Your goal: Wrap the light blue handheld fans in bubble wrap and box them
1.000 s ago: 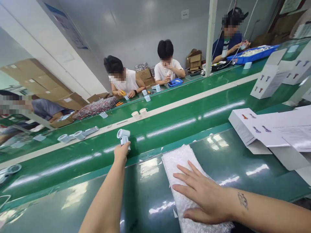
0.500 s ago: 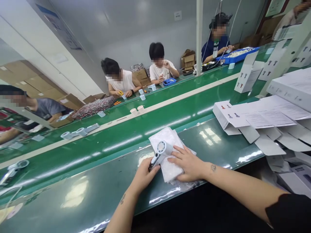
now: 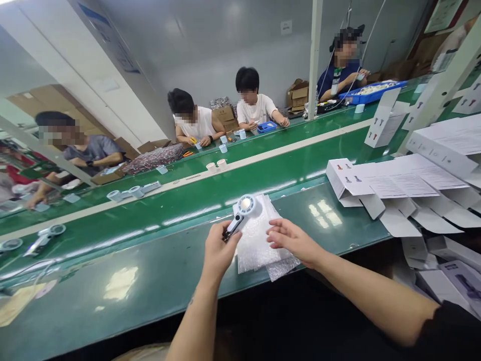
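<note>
My left hand (image 3: 221,248) is closed around the handle of a light-blue and white handheld fan (image 3: 246,205). The fan's round head points up and away from me, above a small stack of bubble wrap bags (image 3: 257,245) lying on the dark green bench. Just right of the stack, my right hand (image 3: 291,240) is held with its fingers apart and bent a little; I see nothing in it. Whether its fingertips touch the bags I cannot tell.
White printed boxes (image 3: 349,180) with open flaps lie along the bench at right. Beyond the bench runs a green conveyor belt (image 3: 188,200) carrying more fans (image 3: 47,238). Several people sit across it, one beside a blue tray (image 3: 372,93). A post (image 3: 313,60) rises there.
My right hand has lifted off the bubble wrap bags. My left hand has raised the fan slightly. The view has shifted left, and a co-worker across the belt has extended an arm.
</note>
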A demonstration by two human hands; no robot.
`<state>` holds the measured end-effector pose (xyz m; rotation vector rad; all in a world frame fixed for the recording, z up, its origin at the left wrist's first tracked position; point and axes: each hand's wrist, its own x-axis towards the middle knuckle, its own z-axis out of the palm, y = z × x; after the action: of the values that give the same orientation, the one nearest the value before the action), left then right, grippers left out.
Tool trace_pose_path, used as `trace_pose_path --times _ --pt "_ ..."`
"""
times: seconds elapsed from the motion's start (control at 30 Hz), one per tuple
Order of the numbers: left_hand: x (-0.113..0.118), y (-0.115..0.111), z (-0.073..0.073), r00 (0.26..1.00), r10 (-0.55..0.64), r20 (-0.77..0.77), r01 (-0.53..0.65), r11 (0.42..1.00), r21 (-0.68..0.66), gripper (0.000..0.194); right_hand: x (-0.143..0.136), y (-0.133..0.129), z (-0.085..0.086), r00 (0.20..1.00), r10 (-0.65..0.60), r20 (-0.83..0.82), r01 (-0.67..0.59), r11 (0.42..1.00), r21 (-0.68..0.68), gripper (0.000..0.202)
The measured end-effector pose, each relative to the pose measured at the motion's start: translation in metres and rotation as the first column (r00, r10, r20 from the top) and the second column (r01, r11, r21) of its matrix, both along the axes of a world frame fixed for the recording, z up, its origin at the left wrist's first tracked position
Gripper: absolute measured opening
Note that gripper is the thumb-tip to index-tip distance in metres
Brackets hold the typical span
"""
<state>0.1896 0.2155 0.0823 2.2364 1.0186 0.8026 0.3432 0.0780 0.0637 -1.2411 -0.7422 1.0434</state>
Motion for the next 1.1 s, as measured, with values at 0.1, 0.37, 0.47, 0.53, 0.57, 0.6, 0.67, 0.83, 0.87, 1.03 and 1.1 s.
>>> trace_pose_path --times 0.1,0.37,0.47,0.53,0.57,0.6,0.67,0.83,0.87,1.03,1.1 --pt "0.021 -0.028 0.01 0.994 -0.097 0.056 0.098 0.995 -0.015 0.036 -0.005 0.029 0.009 0.911 0.012 -0.412 0.035 0.994 0.107 0.044" --pt "-0.032 -0.021 -0.004 0.74 -0.46 -0.491 0.585 0.8 0.131 0.018 0.053 -0.005 0.022 0.809 0.143 -0.57 -0.131 0.989 0.062 0.027" --pt "-0.031 -0.018 -0.011 0.686 -0.397 -0.61 0.612 0.768 0.188 0.026 0.054 -0.027 0.023 0.786 0.282 -0.55 -0.264 0.958 0.114 0.037" --pt "-0.026 -0.018 -0.01 0.706 -0.387 -0.593 0.598 0.775 0.206 0.022 0.05 -0.034 0.02 0.794 0.284 -0.537 -0.261 0.958 0.121 0.041" --pt "-0.024 -0.018 -0.009 0.717 -0.39 -0.578 0.592 0.778 0.21 0.022 0.048 -0.036 0.018 0.798 0.28 -0.534 -0.252 0.959 0.127 0.041" --pt "-0.024 -0.018 -0.007 0.723 -0.393 -0.568 0.589 0.78 0.21 0.028 0.047 -0.037 0.016 0.798 0.278 -0.535 -0.243 0.96 0.136 0.04" --pt "-0.026 -0.018 -0.005 0.716 -0.386 -0.581 0.583 0.789 0.195 0.036 0.047 -0.04 0.013 0.791 0.277 -0.545 -0.227 0.961 0.159 0.039" --pt "-0.033 -0.016 -0.009 0.671 -0.35 -0.654 0.525 0.847 0.085 0.031 0.046 -0.04 0.011 0.762 0.25 -0.597 -0.19 0.968 0.163 0.038" --pt "-0.033 -0.015 -0.01 0.691 -0.352 -0.632 0.514 0.853 0.087 0.03 0.046 -0.038 0.012 0.754 0.225 -0.617 -0.177 0.974 0.139 0.037" --pt "-0.033 -0.011 -0.017 0.751 -0.394 -0.531 0.499 0.864 0.065 0.034 0.042 -0.014 0.012 0.673 0.049 -0.738 -0.091 0.996 -0.017 0.027" --pt "-0.033 -0.011 -0.02 0.731 -0.389 -0.561 0.484 0.875 0.024 0.027 0.04 -0.001 0.008 0.649 0.025 -0.76 -0.099 0.994 -0.052 0.026"
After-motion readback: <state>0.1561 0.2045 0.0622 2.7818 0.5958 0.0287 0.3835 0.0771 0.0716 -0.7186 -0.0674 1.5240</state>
